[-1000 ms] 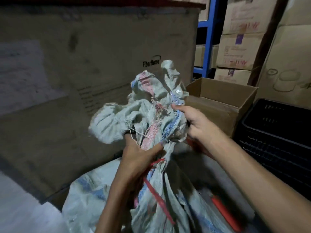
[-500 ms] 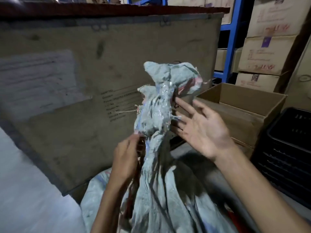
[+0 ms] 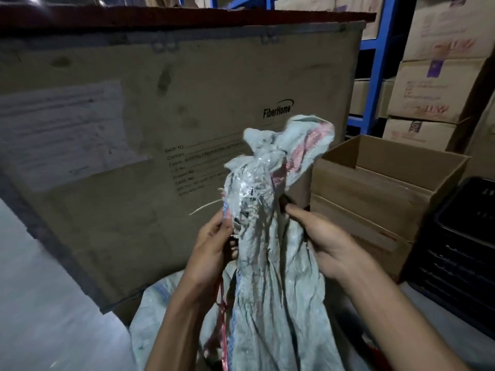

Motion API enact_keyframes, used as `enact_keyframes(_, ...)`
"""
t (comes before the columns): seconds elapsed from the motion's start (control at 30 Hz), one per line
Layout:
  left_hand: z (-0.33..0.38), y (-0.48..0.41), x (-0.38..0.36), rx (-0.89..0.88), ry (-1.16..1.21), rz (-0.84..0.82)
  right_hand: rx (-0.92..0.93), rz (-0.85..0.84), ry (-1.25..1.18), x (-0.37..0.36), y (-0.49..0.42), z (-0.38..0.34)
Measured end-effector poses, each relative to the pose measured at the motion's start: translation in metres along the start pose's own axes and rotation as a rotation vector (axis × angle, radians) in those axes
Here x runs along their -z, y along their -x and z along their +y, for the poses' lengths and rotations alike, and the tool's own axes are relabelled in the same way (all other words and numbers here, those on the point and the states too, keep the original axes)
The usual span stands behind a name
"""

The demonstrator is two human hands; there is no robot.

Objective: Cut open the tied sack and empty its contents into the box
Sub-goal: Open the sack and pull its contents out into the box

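Both grips clamped on sack neck (image 3: 251,210): left hand (image 3: 214,245), right hand (image 3: 326,242). Open cardboard box (image 3: 375,188) alongside, interior hidden. Grey, crumpled, taped, frayed.

Dim storeroom: blue shelving (image 3: 375,76), stacked cartons (image 3: 439,84), pale floor (image 3: 40,303).

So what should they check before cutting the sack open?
1. Neck of the sack bunched and wrapped tight: ok.
2. Left hand gripping the neck: ok.
3. Right hand on the neck's other side: ok.
4. Cutting tool ready: not ok, neither hand holds one.
5. Open cardboard box close by on the right: ok.
6. Box empty enough: cannot tell, its inside is mostly hidden.
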State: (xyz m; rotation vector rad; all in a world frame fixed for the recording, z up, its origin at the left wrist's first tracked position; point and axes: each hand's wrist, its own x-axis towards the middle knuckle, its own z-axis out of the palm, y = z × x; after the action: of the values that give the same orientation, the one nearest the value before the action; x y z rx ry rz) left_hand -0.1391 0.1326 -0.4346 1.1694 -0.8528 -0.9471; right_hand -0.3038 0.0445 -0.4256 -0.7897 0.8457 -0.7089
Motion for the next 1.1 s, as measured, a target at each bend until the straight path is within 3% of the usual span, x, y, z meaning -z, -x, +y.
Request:
enact_keyframes(0.1,0.003,-0.009,0.020,-0.037,-0.221,0.300,0.179,0.207,-0.096,0.018,-0.003,-0.008)
enact_keyframes(0.2,0.010,-0.012,0.048,0.042,-0.163,0.535,0.388,0.424,-0.125,0.048,0.004,-0.029)
enact_keyframes(0.27,0.009,-0.012,0.052,0.120,-0.114,0.482,0.430,0.397,-0.083,0.053,0.010,-0.030)
enact_keyframes(0.33,0.009,-0.009,0.044,0.153,-0.001,0.389,0.360,0.269,-0.106,0.042,0.016,-0.028)
enact_keyframes(0.43,0.009,-0.003,0.039,0.171,0.429,0.191,0.252,0.005,-0.234,0.034,0.030,-0.032)
enact_keyframes(0.5,0.014,0.000,0.038,0.216,0.572,0.075,0.272,-0.093,-0.255,0.034,0.037,-0.037)
enact_keyframes(0.6,0.008,0.003,0.038,0.259,0.322,-0.003,0.325,-0.269,-0.209,0.031,0.037,-0.033)
enact_keyframes(0.67,0.010,0.006,0.030,0.323,0.079,-0.058,0.294,-0.280,-0.051,0.031,0.034,-0.027)
enact_keyframes(0.73,0.014,0.005,0.021,0.376,-0.087,-0.154,0.328,-0.142,0.200,0.034,0.026,-0.022)
enact_keyframes(0.8,0.015,0.000,0.018,0.298,-0.188,-0.120,0.399,0.051,0.352,0.033,0.019,-0.020)
enact_keyframes(0.97,0.020,-0.009,0.053,0.043,-0.309,0.247,0.541,0.635,0.237,0.060,-0.002,-0.027)
enact_keyframes(1.03,0.019,-0.011,0.061,0.038,-0.258,0.294,0.517,0.750,0.193,0.070,-0.013,-0.025)
enact_keyframes(1.1,0.013,-0.011,0.067,0.074,-0.265,0.310,0.512,0.770,0.327,0.071,-0.015,-0.019)
